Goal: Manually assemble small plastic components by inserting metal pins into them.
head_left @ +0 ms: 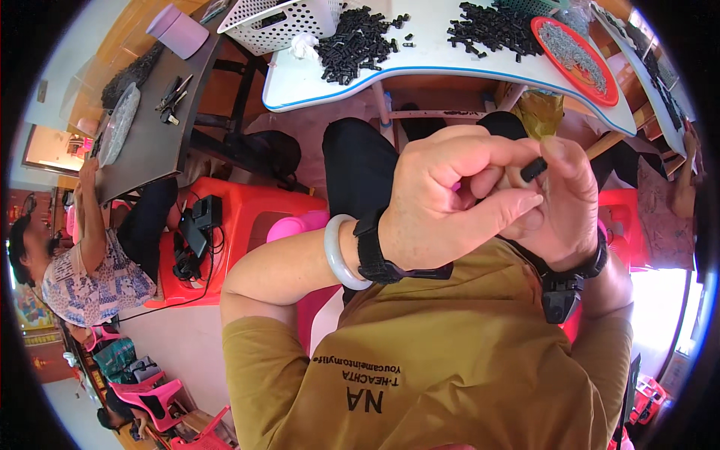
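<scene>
In front of my chest, over my lap, both hands come together around a small black cylindrical part (533,169). My right hand (571,214) has its fingers curled, with the part at its fingertips. My left hand (442,199) reaches across from the left, its index fingertip beside the part and its thumb tip just below; the other fingers are folded in. Whether the left fingers pinch something of their own is hidden. Beyond the hands, a white table (420,60) with a blue edge carries two heaps of similar black parts (349,49), (491,31).
A red tray (537,36) of small silvery pieces lies at the table's right. A white perforated basket (244,34) stands at its left end. Left of me, a red stool (247,199) bears black devices with a cable. A person (97,262) sits by a dark table (150,142).
</scene>
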